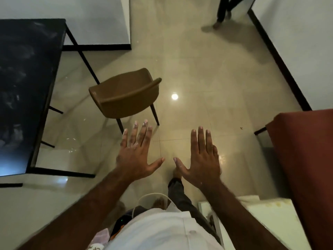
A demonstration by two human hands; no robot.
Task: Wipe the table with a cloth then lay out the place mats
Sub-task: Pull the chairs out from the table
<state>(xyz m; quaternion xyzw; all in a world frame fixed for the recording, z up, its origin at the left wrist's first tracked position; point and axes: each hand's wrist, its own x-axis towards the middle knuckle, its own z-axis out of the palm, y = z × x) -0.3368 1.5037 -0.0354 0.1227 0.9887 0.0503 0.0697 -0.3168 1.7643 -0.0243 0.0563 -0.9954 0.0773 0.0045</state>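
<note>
Nearest, a white shirt (162, 231) is seen, and beyond it both hands are held out flat above the tiled floor (207, 73), backs up. On the left hand (137, 156) and the right hand (201, 159) the fingers (200, 139) are kept straight and apart, with nothing held. The dark desk (27, 69), its top smeared, is set at far left, and a brown chair (126, 94) is placed near its corner.
</note>
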